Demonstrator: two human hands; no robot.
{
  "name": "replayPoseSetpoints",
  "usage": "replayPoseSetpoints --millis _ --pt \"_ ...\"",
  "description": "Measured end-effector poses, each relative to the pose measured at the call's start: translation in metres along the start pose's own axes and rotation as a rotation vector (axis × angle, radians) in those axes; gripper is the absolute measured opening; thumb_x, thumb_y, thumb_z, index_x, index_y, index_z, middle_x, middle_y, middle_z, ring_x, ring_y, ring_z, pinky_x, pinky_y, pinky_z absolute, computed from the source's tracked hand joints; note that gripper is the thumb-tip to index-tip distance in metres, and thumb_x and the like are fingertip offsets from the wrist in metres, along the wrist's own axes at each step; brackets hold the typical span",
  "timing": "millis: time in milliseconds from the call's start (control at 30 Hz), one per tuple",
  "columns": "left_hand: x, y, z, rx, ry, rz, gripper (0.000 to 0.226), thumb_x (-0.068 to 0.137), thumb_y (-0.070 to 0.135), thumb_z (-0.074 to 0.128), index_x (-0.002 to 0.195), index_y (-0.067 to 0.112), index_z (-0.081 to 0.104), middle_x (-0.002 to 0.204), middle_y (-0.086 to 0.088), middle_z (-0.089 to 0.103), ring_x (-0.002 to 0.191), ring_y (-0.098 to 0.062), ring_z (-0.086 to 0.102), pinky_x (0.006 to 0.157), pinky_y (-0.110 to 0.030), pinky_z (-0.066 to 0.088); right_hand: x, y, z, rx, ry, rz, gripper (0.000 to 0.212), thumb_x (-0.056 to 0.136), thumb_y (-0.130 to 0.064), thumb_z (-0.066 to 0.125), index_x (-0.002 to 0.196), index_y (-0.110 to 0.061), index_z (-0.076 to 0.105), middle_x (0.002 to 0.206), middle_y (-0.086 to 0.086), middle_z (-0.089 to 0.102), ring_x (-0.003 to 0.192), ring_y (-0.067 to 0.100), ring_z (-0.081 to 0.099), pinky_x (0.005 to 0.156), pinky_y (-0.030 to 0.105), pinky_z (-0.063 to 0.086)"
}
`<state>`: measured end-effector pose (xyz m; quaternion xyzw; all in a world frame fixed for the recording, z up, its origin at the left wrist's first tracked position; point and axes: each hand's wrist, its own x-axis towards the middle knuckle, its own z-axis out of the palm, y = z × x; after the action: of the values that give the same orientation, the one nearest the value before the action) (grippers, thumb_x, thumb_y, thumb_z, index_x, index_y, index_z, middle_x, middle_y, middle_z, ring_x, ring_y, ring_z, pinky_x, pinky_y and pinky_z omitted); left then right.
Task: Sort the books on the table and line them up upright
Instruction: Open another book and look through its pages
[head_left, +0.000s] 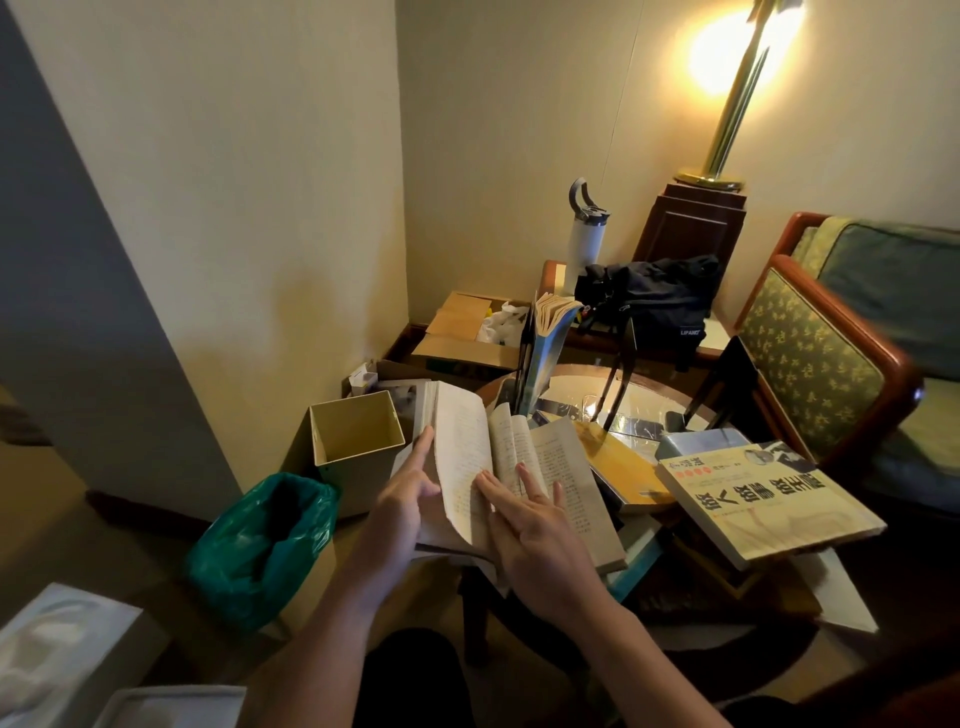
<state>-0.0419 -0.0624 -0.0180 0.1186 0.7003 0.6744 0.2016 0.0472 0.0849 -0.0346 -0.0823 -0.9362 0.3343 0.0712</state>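
Open yellowed paperback book (519, 467), printed pages fanned, lying at the near left edge of the round glass-topped wooden table (613, 400), on top of other flat volumes. Left hand (405, 499) spread, fingertips against the rising left leaves, gripping nothing firmly. Right hand (535, 525) flat and open, fingers pressing the right-hand page down. Probably light and floppy: soft covers, thin dry paper likely to crease or tear if pulled by a single leaf. Best closed first, then taken by the spine with thumb and fingers across both covers. Beside it, a thick cream paperback with large dark characters (769, 499) resting tilted on a low pile, looking heavier and stiffer. Under it, a mustard-yellow flat book (618, 462). Further back, a blue-covered book (545, 348) already standing upright, pages splayed, against a thin black metal bookend (623, 364). Glass top glossy, likely slippery for upright spines.
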Motion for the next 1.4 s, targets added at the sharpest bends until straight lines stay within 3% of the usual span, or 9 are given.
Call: replayPoseSetpoints --millis 67,133,367,533,600,700,867,1067,1400 --pt "0.002 0.0 0.002 0.052 -0.02 -0.017 0.051 0.105 0.033 0.039 0.154 0.04 0.026 0.154 0.003 0.036 0.12 -0.022 0.054 0.073 -0.018 0.054 0.003 0.0 0.0 -0.029 -0.009 -0.016 0.046 0.106 -0.03 0.037 0.15 -0.044 0.033 0.148 -0.03 0.02 0.147 0.004 -0.009 0.121 0.05 -0.016" --pt "0.002 -0.002 0.001 0.101 -0.046 -0.012 0.061 0.103 0.034 0.046 0.156 0.042 0.017 0.157 0.002 0.035 0.114 -0.014 0.057 0.066 -0.017 0.054 0.004 0.001 0.001 -0.054 -0.015 -0.036 0.047 0.105 -0.029 0.038 0.15 -0.045 0.032 0.151 -0.031 0.021 0.147 0.005 -0.011 0.12 0.051 -0.017" --pt "-0.005 -0.009 -0.004 0.308 -0.04 0.056 0.082 0.095 0.012 0.062 0.152 0.053 0.02 0.16 0.005 0.026 0.113 -0.017 0.056 0.074 -0.035 0.063 0.025 -0.002 0.003 -0.003 -0.057 0.0 0.046 0.108 -0.032 0.035 0.149 -0.051 0.031 0.155 -0.031 0.02 0.15 0.016 -0.001 0.121 0.054 -0.013" --pt "-0.004 -0.011 -0.002 0.4 0.014 0.038 0.078 0.092 0.02 0.068 0.151 0.049 0.027 0.154 0.002 0.037 0.12 -0.017 0.052 0.079 -0.03 0.061 0.039 0.0 -0.002 0.076 -0.123 0.062 0.042 0.106 -0.037 0.042 0.145 -0.052 0.038 0.154 -0.028 0.033 0.146 0.021 0.026 0.122 0.057 0.013" --pt "0.0 -0.009 -0.002 0.49 0.06 0.035 0.08 0.088 0.028 0.073 0.151 0.046 0.028 0.151 0.001 0.04 0.122 -0.02 0.05 0.085 -0.032 0.06 0.037 0.009 0.0 0.138 -0.142 0.089 0.043 0.102 -0.046 0.046 0.143 -0.058 0.038 0.152 -0.026 0.04 0.137 0.021 0.04 0.114 0.053 0.036" --pt "0.01 -0.001 0.0 0.675 0.1 0.029 0.089 0.08 0.045 0.079 0.153 0.043 0.028 0.15 -0.001 0.042 0.127 -0.023 0.048 0.094 -0.039 0.057 0.033 0.023 0.005 0.116 -0.126 0.083 0.049 0.097 -0.057 0.047 0.144 -0.059 0.033 0.15 -0.026 0.04 0.13 0.019 0.045 0.102 0.046 0.048" --pt "0.039 0.021 0.0 0.989 0.059 0.019 0.104 0.076 0.058 0.077 0.157 0.042 0.014 0.15 -0.006 0.041 0.131 -0.028 0.045 0.098 -0.044 0.051 0.027 0.031 0.011 0.095 -0.132 0.107 0.057 0.093 -0.069 0.044 0.147 -0.062 0.025 0.152 -0.037 0.019 0.15 0.029 0.017 0.117 0.063 0.024" --pt "0.064 0.032 -0.002 1.239 -0.023 -0.062 0.115 0.077 0.066 0.071 0.158 0.038 -0.006 0.156 -0.009 0.036 0.132 -0.029 0.048 0.095 -0.041 0.051 0.026 0.041 0.016 0.06 -0.131 0.11 0.065 0.09 -0.069 0.048 0.149 -0.061 0.021 0.157 -0.033 0.012 0.153 0.031 -0.005 0.118 0.064 0.006" --pt "0.114 0.033 0.019 1.019 0.264 -0.008 0.125 0.07 0.062 0.08 0.16 0.023 0.003 0.149 -0.009 0.048 0.127 -0.029 0.054 0.088 -0.038 0.054 0.027 0.047 0.019 0.015 -0.197 0.138 0.067 0.09 -0.074 0.042 0.148 -0.063 0.011 0.16 -0.032 0.003 0.152 0.025 -0.007 0.119 0.058 0.002"
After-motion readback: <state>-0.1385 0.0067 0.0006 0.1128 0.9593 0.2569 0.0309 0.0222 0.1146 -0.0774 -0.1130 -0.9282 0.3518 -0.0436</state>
